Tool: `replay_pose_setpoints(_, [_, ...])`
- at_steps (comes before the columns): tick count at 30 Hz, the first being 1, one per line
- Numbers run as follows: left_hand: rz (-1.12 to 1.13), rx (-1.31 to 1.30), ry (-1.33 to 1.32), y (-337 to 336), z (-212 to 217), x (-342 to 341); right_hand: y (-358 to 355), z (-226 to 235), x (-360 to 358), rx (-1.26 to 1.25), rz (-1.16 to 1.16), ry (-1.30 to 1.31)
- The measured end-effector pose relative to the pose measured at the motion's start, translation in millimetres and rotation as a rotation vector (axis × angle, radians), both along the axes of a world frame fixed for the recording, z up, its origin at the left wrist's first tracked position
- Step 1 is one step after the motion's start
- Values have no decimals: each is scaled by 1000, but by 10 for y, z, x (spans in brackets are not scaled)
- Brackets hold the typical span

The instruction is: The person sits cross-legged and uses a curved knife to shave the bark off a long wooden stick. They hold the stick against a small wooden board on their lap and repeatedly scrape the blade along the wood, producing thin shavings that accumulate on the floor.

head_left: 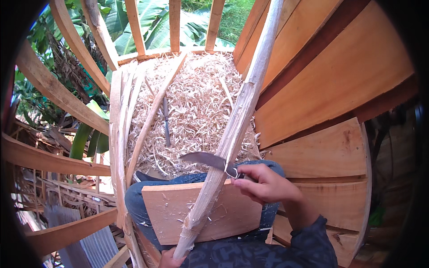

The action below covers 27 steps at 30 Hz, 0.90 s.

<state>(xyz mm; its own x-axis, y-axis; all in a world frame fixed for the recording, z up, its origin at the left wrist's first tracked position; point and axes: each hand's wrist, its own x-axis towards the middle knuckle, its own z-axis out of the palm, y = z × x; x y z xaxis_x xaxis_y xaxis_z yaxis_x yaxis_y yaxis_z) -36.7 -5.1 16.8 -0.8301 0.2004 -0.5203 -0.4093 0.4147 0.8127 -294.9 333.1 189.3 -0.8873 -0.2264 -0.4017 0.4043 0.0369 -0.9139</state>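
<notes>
A long, pale, peeled wooden pole (237, 120) slants from my lap up to the upper right. My left hand (170, 259) is closed round its lower end at the bottom edge of the view. In my right hand (267, 183) is a knife (205, 159) with a dark, curved blade, its handle mostly hidden by my fingers. The blade lies across the pole, pointing left, and a thin curled shaving (231, 172) hangs by it. Under the pole, a flat wooden board (170, 214) rests on my thighs with small chips on it.
Wood shavings (201, 89) cover the floor ahead, where a slim dark tool (166, 123) lies. Long wooden strips (152, 111) lean along the left. A slatted railing (62, 96) borders the left and far sides; a plank wall (330, 85) stands at right. Plants (147, 27) grow beyond.
</notes>
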Motion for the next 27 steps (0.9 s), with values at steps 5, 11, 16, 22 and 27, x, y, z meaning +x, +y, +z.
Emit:
replay_pose_setpoints(5, [40,-4,18,-45,-175,127,160,-43,-118,-86,-383,108])
replay_pose_setpoints(11, [47,7,13,-29,-157,87,304,31,103,-162,-301,167])
replay_pose_setpoints(16, [62,-4,11,-4,-107,90,105,-352,253,-59,-280,139])
replay_pose_setpoints(22, [107,3,-5,20,-68,133,29,-694,406,-72,-324,245])
replay_pose_setpoints(27, [156,22,33,115,29,92,27,-829,462,134,-311,357])
